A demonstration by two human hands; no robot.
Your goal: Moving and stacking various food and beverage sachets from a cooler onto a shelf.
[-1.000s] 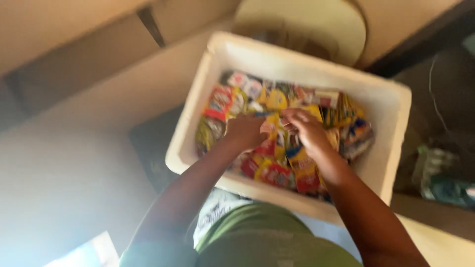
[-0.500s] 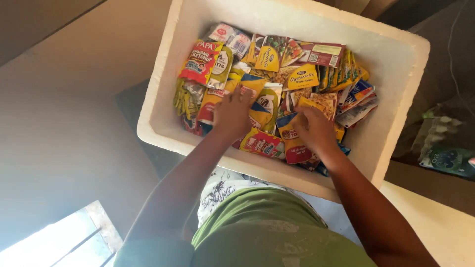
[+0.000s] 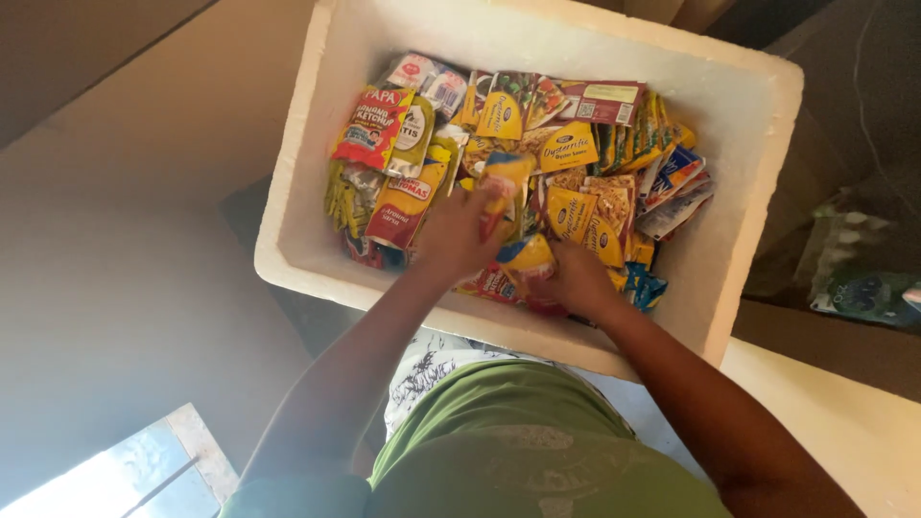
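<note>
A white foam box [image 3: 748, 144] holds several small sauce and seasoning packets, mostly yellow and red. My left hand [image 3: 456, 230] reaches into the box and grips a yellow and red packet [image 3: 504, 177] lifted a little above the pile. My right hand [image 3: 576, 278] is buried among the packets at the near side of the box, fingers closed around a yellow packet [image 3: 531, 255]. A red sauce pouch [image 3: 369, 125] lies at the box's far left, yellow pouches [image 3: 576, 213] in the middle.
Beige wall or floor surfaces surround the box. A green and white bag [image 3: 863, 278] lies on the right beyond the box. A bright window patch [image 3: 134, 470] shows at the lower left. My green shirt [image 3: 537, 451] fills the bottom.
The view has drawn closer to the box. Both hands have shifted toward the near middle of the pile, and the left hand has lifted a yellow and red packet.
</note>
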